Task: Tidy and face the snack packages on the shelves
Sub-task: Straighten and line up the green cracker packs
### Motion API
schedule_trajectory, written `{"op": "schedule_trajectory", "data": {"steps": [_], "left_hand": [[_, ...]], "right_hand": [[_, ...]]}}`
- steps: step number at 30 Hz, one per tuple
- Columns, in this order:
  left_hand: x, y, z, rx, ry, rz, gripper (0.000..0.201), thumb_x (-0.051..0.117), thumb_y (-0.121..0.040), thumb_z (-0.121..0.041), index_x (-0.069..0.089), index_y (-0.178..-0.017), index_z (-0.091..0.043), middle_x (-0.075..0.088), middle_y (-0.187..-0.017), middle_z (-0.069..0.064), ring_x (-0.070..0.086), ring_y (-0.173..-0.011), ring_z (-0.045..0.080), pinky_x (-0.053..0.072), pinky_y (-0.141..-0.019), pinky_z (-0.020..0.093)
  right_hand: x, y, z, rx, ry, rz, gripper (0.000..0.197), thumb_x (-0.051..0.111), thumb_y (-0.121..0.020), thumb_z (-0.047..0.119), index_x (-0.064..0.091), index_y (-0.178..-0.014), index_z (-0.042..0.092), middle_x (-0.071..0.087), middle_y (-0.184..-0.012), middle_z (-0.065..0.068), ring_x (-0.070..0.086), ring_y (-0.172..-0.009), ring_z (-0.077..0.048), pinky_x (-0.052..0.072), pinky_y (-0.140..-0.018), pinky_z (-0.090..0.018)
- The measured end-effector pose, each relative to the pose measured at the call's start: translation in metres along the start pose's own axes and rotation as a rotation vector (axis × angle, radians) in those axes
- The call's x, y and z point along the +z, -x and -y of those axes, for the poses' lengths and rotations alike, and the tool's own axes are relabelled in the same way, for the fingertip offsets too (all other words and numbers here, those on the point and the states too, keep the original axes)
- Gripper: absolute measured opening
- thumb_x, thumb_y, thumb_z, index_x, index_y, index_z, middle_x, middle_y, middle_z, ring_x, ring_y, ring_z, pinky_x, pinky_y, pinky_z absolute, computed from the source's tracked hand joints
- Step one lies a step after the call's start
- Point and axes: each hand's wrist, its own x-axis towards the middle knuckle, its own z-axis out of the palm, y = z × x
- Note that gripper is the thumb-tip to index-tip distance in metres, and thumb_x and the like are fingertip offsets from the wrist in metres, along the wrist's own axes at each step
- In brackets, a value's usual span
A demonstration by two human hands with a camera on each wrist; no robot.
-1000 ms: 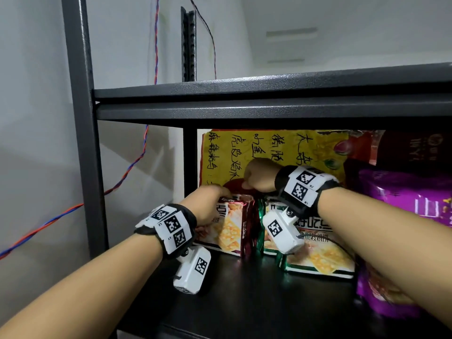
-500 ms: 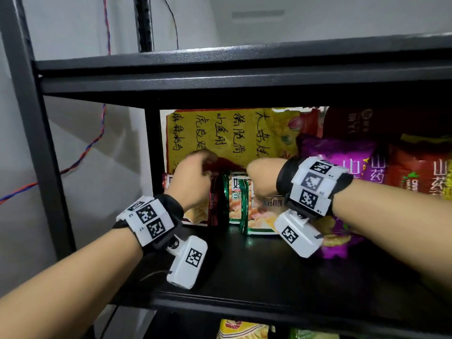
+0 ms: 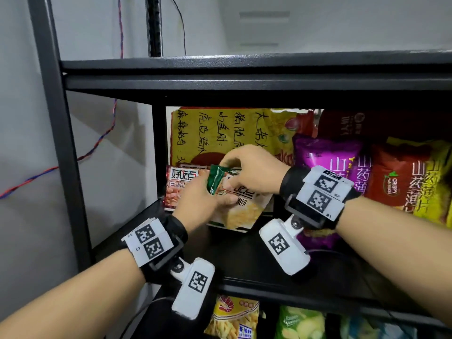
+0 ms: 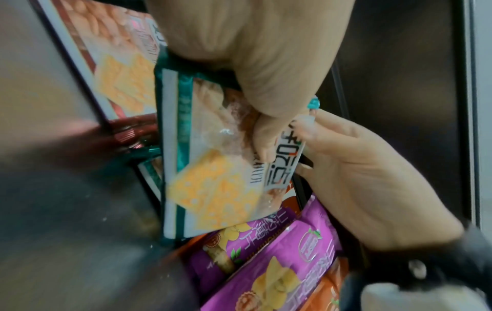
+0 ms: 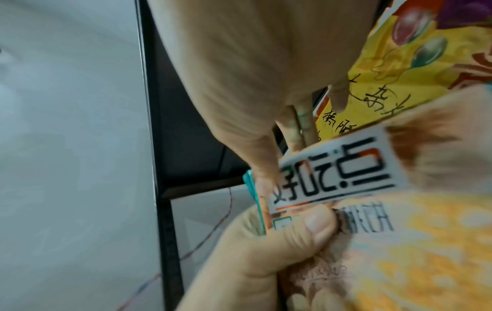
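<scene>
Both hands hold a green-edged cracker pack [image 3: 238,211] tilted just above the black shelf [image 3: 244,260]. My left hand [image 3: 217,195] pinches its left upper edge, thumb on the printed front [image 4: 266,136]. My right hand [image 3: 232,171] grips the top seam from above [image 5: 287,130]. The same pack shows in the left wrist view [image 4: 213,178] and the right wrist view [image 5: 346,185]. A red cracker pack [image 3: 179,184] stands just left of it, facing forward. A second green pack [image 4: 150,172] lies behind, mostly hidden.
A big yellow bag with handwriting [image 3: 220,133] leans at the shelf's back. Purple bags [image 3: 325,155], a red yam-crisp bag [image 3: 391,177] and a yellow bag [image 3: 437,177] fill the right side. The upper shelf edge [image 3: 244,77] is close overhead. The left post [image 3: 61,143] bounds the shelf. Bags [image 3: 232,316] sit below.
The hands were at the tops of the standing packs. Now both grip the green pack, which is pulled forward out of the row and tilted.
</scene>
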Motion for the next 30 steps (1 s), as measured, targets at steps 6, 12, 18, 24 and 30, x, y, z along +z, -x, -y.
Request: {"op": "schedule_trajectory", "data": {"steps": [6, 12, 18, 24, 30], "left_hand": [[-0.014, 0.026, 0.017, -0.05, 0.532, -0.058, 0.04, 0.076, -0.077, -0.015, 0.065, -0.115, -0.01, 0.077, -0.106, 0.011, 0.076, -0.094, 0.027, 0.06, -0.069, 0.03], [-0.009, 0.043, 0.028, -0.058, 0.516, -0.065, 0.045, 0.078, -0.076, -0.018, 0.06, -0.117, -0.009, 0.076, -0.099, 0.01, 0.07, -0.063, 0.02, 0.049, -0.046, 0.023], [-0.011, 0.048, 0.03, -0.167, 0.432, -0.138, 0.042, 0.038, -0.105, -0.046, 0.051, -0.131, -0.016, 0.072, -0.119, 0.009, 0.073, -0.097, 0.026, 0.061, -0.072, 0.044], [-0.016, 0.05, 0.029, -0.207, 0.48, -0.153, 0.035, 0.035, -0.11, -0.022, 0.056, -0.123, 0.002, 0.069, -0.123, 0.019, 0.064, -0.118, 0.038, 0.047, -0.105, 0.058], [-0.018, 0.05, 0.039, -0.181, 0.452, -0.157, 0.03, 0.04, -0.108, -0.011, 0.063, -0.089, -0.011, 0.071, -0.117, 0.018, 0.066, -0.112, 0.039, 0.052, -0.098, 0.056]], "right_hand": [[0.01, 0.032, -0.023, 0.186, -0.479, -0.21, 0.076, 0.056, -0.091, 0.056, 0.039, -0.146, 0.006, 0.049, -0.148, -0.009, 0.046, -0.135, -0.025, 0.038, -0.112, -0.041], [0.05, 0.043, -0.028, 0.379, -0.785, -0.061, 0.078, 0.045, -0.099, 0.053, 0.042, -0.124, -0.02, 0.045, -0.13, -0.041, 0.046, -0.119, -0.055, 0.038, -0.104, -0.064], [0.064, 0.048, -0.039, 0.467, -0.937, -0.035, 0.071, 0.048, -0.097, 0.054, 0.043, -0.137, -0.005, 0.038, -0.146, -0.032, 0.039, -0.131, -0.053, 0.039, -0.105, -0.066], [0.062, 0.056, -0.062, 0.487, -1.276, 0.095, 0.052, 0.047, -0.1, 0.041, 0.05, -0.139, 0.006, 0.058, -0.135, -0.026, 0.059, -0.121, -0.043, 0.044, -0.104, -0.061], [0.065, 0.059, -0.07, 0.486, -1.335, 0.093, 0.042, 0.047, -0.102, 0.012, 0.044, -0.138, -0.009, 0.054, -0.128, -0.024, 0.047, -0.131, -0.048, 0.038, -0.107, -0.065]]}}
